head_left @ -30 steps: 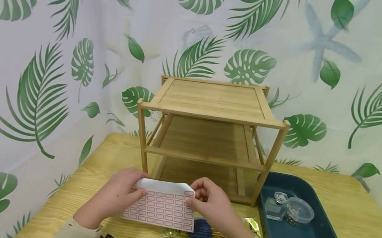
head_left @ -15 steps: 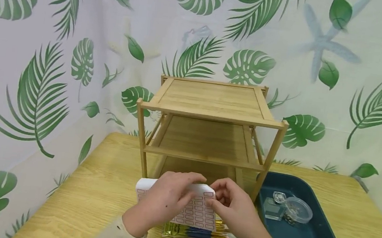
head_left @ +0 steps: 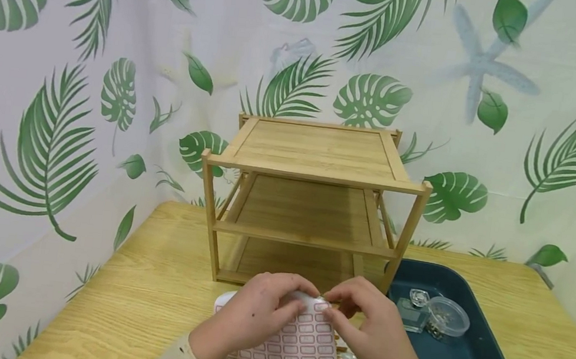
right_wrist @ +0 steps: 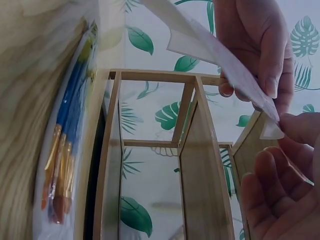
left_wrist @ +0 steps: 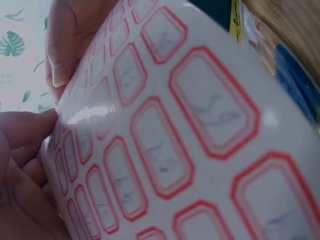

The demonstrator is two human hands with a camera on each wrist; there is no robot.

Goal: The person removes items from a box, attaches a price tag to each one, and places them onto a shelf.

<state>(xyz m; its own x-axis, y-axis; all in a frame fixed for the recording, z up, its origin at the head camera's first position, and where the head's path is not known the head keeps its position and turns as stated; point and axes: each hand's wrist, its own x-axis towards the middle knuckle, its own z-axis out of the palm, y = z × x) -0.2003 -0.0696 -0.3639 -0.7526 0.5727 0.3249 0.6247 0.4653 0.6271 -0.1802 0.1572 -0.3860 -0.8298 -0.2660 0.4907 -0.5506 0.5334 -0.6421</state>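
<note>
A sheet of label stickers (head_left: pixel 295 346), white with rows of red-bordered boxes, hangs between my hands over the table front. My left hand (head_left: pixel 257 312) lies across its upper part and pinches it near the top right corner. Thumb and fingertips of my right hand (head_left: pixel 372 325) pinch that same corner. In the left wrist view the label sheet (left_wrist: pixel 165 130) bends, with faint handwriting in its boxes. In the right wrist view it appears edge-on, and a flap of paper (right_wrist: pixel 187 45) hangs behind it. A clear pack of paintbrushes (right_wrist: pixel 65 125) with blue handles lies on the table, mostly hidden in the head view.
A three-tier wooden shelf (head_left: pixel 315 176) stands behind my hands. To the right is a dark blue tray (head_left: pixel 487 350) holding a glass bottle (head_left: pixel 414 312) and a round clear container (head_left: pixel 448 317) with small pieces inside. A leaf-printed curtain (head_left: pixel 315 34) surrounds the wooden table (head_left: pixel 150 264).
My left hand has slid from the sheet's left edge to the top right corner, beside my right hand. Both hands and the sheet have shifted right and slightly lower.
</note>
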